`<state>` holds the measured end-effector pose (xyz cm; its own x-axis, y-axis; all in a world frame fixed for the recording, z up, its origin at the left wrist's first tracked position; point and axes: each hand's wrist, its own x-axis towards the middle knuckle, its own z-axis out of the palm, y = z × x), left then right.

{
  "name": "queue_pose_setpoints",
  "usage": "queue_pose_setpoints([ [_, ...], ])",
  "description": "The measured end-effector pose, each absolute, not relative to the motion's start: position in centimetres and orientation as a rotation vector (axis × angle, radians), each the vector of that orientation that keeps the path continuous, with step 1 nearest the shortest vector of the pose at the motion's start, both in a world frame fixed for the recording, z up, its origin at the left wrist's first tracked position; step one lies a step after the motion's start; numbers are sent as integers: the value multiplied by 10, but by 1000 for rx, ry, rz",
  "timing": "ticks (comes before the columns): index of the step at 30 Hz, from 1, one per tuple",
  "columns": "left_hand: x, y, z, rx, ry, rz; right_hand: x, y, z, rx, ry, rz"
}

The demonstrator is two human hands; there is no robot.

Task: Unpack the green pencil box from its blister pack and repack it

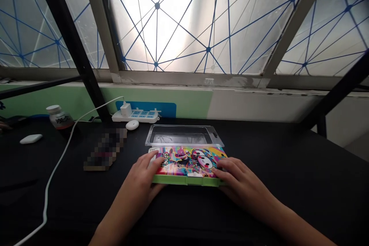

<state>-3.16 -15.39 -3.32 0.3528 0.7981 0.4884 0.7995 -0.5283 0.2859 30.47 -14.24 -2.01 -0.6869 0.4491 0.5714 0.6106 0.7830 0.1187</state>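
Note:
A colourful pencil case [184, 161] with cartoon pictures on its lid and a green lower edge lies in front of me, its lid down. My left hand [144, 171] grips its left end, fingers on the lid and thumb low at the front. At the right end, my right hand [238, 175] holds it the same way, fingertips over the lid's corner. Just behind the case sits a clear plastic tray [184, 135], touching or nearly touching its back edge. The undersides of both hands are hidden.
On the black table [288, 184], a white cable [54, 169] runs along the left from a power strip [138, 115] at the wall. A bottle [60, 117], a pixelated object [106, 150], a round white case [132, 125] and a white oval object [31, 138] lie leftward.

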Motion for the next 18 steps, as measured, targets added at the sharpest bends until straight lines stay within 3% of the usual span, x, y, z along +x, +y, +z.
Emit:
queue_pose_setpoints([
  [5,-39,-155,-32,-2689,-2036,-887,308,-144,-27,-1086,-2363,54],
  [14,-36,-156,-29,-2753,-2209,-886,324,-115,19,-1266,-2369,698],
  [18,-35,-161,-27,-2767,-2254,-869,320,-84,33,-1395,-2076,681],
])
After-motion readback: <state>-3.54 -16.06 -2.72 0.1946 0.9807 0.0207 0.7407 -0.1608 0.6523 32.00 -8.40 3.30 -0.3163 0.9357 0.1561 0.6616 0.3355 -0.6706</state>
